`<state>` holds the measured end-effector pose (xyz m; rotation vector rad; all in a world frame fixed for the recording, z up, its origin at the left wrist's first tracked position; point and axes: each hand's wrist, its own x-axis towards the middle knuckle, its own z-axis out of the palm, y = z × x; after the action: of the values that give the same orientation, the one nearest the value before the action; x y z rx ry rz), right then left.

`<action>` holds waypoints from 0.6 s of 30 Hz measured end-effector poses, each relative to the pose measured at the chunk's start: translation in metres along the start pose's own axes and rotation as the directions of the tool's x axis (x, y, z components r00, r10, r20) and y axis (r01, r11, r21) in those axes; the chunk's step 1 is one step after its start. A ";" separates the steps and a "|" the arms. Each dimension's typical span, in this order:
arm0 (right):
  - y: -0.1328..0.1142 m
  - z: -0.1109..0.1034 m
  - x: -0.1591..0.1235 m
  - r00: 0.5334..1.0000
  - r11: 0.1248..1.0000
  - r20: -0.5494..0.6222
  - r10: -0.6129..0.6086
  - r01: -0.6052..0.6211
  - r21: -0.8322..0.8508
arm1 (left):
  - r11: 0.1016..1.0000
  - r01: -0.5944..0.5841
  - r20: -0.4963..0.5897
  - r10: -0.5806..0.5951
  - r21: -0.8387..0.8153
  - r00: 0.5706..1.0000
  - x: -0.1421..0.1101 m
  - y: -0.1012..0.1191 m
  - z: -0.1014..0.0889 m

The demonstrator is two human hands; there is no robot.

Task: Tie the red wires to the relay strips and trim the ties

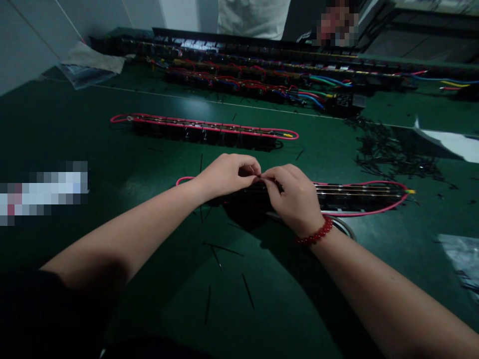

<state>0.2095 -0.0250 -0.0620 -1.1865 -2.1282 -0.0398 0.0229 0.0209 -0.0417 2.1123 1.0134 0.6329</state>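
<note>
My left hand (232, 173) and my right hand (291, 192) meet fingertip to fingertip, both in a pinch. A tiny dark bit shows between the fingertips, too small to name. Directly beneath them lies a long black strip assembly (359, 192) with metal rods along its top. A red cable (374, 213) loops round the assembly, with a yellow tip (410, 191) at the right end. My hands hide the middle of the assembly. A red bead bracelet (316, 233) circles my right wrist.
A similar strip assembly (209, 124) with a red cable lies farther back. Wired black rails (239, 82) line the far side. Thin black strips (248, 290) lie in front, and a pile of them (396, 154) at right. A plastic bag (462, 259) lies at the right edge. A person (254, 17) stands opposite.
</note>
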 end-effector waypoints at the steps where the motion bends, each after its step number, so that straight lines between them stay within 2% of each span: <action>1: 0.000 0.000 0.000 1.000 1.000 -0.002 -0.003 0.003 -0.001 | 1.000 -0.001 -0.003 0.001 -0.001 1.000 0.000 0.000 0.000; 10: 0.001 0.002 0.001 1.000 1.000 0.007 -0.008 0.008 0.000 | 0.999 0.032 -0.019 -0.032 -0.041 0.999 0.000 0.000 0.002; 18: 0.000 0.003 0.001 1.000 1.000 0.010 0.002 -0.002 0.002 | 1.000 0.029 -0.025 -0.029 -0.005 0.999 -0.001 0.000 0.003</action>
<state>0.2076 -0.0232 -0.0632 -1.1898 -2.1359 -0.0312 0.0242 0.0191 -0.0433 2.0862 1.0535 0.6480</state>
